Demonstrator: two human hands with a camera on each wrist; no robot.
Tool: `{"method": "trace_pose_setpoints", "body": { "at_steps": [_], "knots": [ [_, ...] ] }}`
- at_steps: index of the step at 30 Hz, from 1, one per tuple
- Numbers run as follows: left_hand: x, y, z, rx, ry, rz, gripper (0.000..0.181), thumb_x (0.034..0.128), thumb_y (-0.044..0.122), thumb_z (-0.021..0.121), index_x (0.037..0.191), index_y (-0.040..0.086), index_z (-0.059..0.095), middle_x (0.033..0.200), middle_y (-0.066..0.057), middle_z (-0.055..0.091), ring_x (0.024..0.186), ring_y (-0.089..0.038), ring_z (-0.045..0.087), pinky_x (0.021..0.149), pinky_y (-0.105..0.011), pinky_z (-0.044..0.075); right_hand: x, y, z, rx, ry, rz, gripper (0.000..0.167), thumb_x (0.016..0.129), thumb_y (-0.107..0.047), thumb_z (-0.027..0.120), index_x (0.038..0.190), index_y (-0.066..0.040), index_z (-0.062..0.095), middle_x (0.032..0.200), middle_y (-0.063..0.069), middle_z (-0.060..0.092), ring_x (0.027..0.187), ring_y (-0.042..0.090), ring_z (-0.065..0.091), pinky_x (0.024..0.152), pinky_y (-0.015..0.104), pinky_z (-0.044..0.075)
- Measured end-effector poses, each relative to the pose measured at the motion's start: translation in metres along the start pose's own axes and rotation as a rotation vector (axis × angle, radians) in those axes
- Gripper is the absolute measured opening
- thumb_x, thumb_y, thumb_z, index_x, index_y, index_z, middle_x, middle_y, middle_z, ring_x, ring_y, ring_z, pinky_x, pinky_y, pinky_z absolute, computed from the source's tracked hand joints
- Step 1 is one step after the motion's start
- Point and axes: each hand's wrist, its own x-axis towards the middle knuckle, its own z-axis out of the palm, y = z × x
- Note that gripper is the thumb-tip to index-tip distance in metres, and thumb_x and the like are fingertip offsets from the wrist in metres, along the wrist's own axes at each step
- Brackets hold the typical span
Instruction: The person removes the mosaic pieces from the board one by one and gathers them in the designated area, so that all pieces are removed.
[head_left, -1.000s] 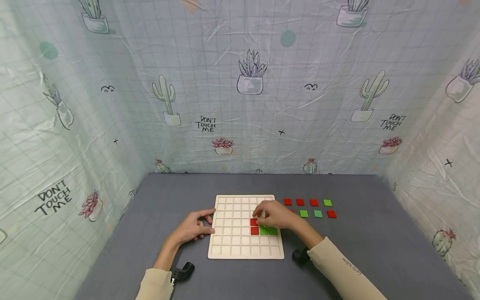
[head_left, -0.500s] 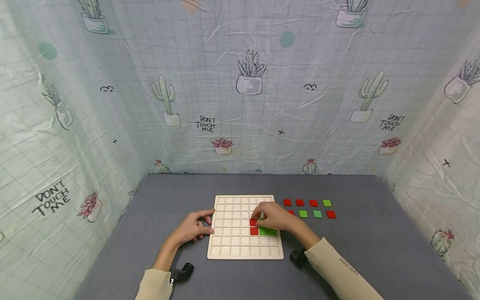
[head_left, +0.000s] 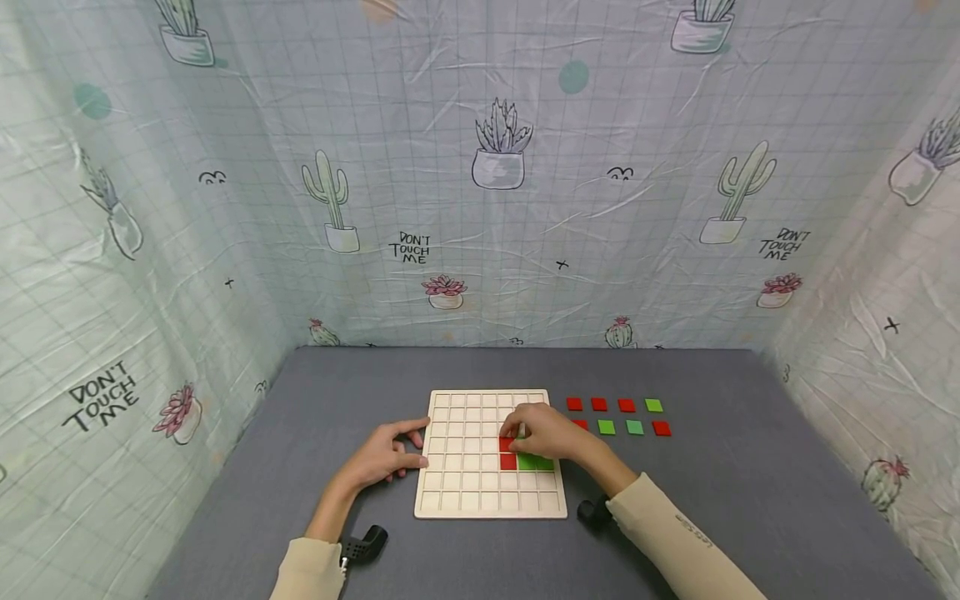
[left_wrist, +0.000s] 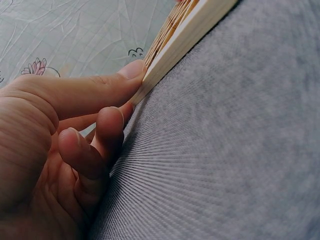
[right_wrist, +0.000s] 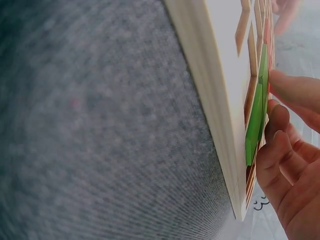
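Observation:
A pale wooden grid board lies flat on the table. My left hand is at its left edge, thumb and index spread apart with their tips touching the rim; the other fingers are loosely bent. My right hand is over the board's right half, thumb and index tips pinching a red square tile at a cell. Just below is another red tile, with green tiles beside it to the right. In the right wrist view, green tiles sit in cells under the fingers; the pinched tile is mostly hidden there.
Right of the board, loose square tiles lie in two rows: several red ones, light green ones and a bluish-green one. The grey table is bounded behind and at the sides by a cactus-print cloth.
Both hands stay almost still. The right thumb and index remain at the red tile, with only a very slight shift; the board and loose tiles keep their places.

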Motion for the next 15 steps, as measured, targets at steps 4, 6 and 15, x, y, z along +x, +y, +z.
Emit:
{"method": "trace_pose_setpoints", "body": {
  "at_steps": [4, 6, 15],
  "knots": [
    [0.0007, -0.0003, 0.0000, 0.008, 0.000, -0.001, 0.073, 0.0888, 0.017, 0.083, 0.154, 0.007, 0.050, 0.111, -0.016, 0.061, 0.053, -0.010, 0.053, 0.041, -0.027, 0.041, 0.0004, -0.0007, -0.0007, 0.004, 0.001, 0.001, 0.013, 0.093, -0.011, 0.076, 0.104, -0.015, 0.079, 0.100, -0.003, 0.070, 0.080, 0.006, 0.057, 0.075, 0.025, 0.051],
    [0.0010, -0.0005, 0.0003, 0.013, 0.001, -0.003, 0.073, 0.0887, 0.017, 0.083, 0.154, 0.007, 0.050, 0.111, -0.016, 0.061, 0.053, -0.010, 0.053, 0.042, -0.027, 0.041, 0.0003, -0.0009, -0.0011, 0.007, -0.003, 0.008, 0.012, 0.093, -0.011, 0.076, 0.104, -0.016, 0.079, 0.100, -0.004, 0.070, 0.080, 0.006, 0.056, 0.075, 0.025, 0.051],
    [0.0002, 0.0008, 0.0005, 0.007, -0.003, -0.010, 0.073, 0.0891, 0.017, 0.082, 0.154, 0.007, 0.049, 0.111, -0.015, 0.061, 0.053, -0.009, 0.052, 0.042, -0.026, 0.041, 0.0009, -0.0034, -0.0020, -0.018, -0.009, 0.011, 0.013, 0.092, -0.012, 0.076, 0.103, -0.018, 0.076, 0.101, -0.004, 0.069, 0.081, 0.009, 0.056, 0.076, 0.026, 0.049]
  ]
}}
